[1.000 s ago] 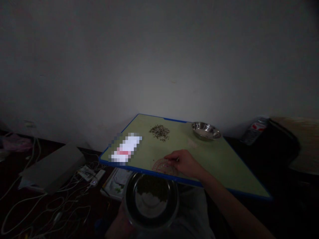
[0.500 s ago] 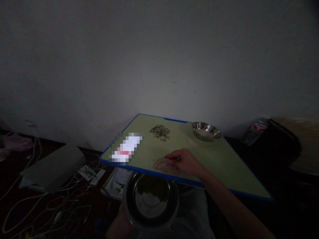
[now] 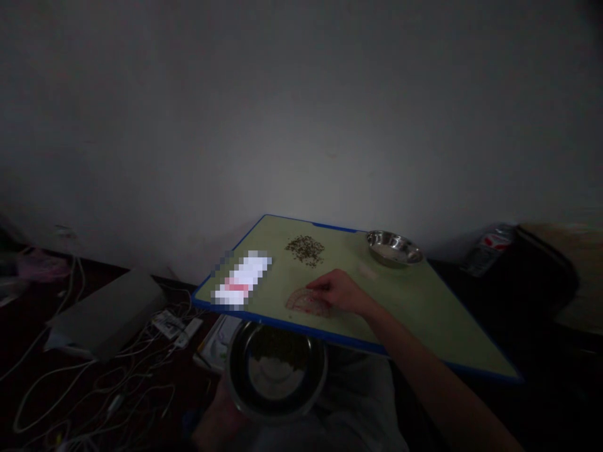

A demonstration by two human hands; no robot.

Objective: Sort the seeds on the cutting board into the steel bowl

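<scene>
My right hand (image 3: 343,292) has its fingers closed on the edge of a clear protractor (image 3: 306,302) with red markings, which lies at the front of a pale-green folding table (image 3: 405,314) with a blue rim. Below the table's front edge, my left hand (image 3: 223,408) holds a steel bowl (image 3: 308,398) by its left side; its fingers are mostly hidden. Dark greenish small bits fill the far part of that bowl. Beyond the protractor, a loose pile of small dark grains (image 3: 305,250) is spread on the tabletop.
A second steel bowl (image 3: 394,254) stands at the table's back right. Toward the left edge lies a bright, blurred-out phone-like object (image 3: 244,279). Cables (image 3: 106,392), a power strip (image 3: 169,325) and a grey box (image 3: 106,314) are on the floor at left. A plastic bottle (image 3: 490,248) is at right.
My right hand and the protractor have moved slightly away from the table's front edge. The bowl in my left hand has shifted a little to the left.
</scene>
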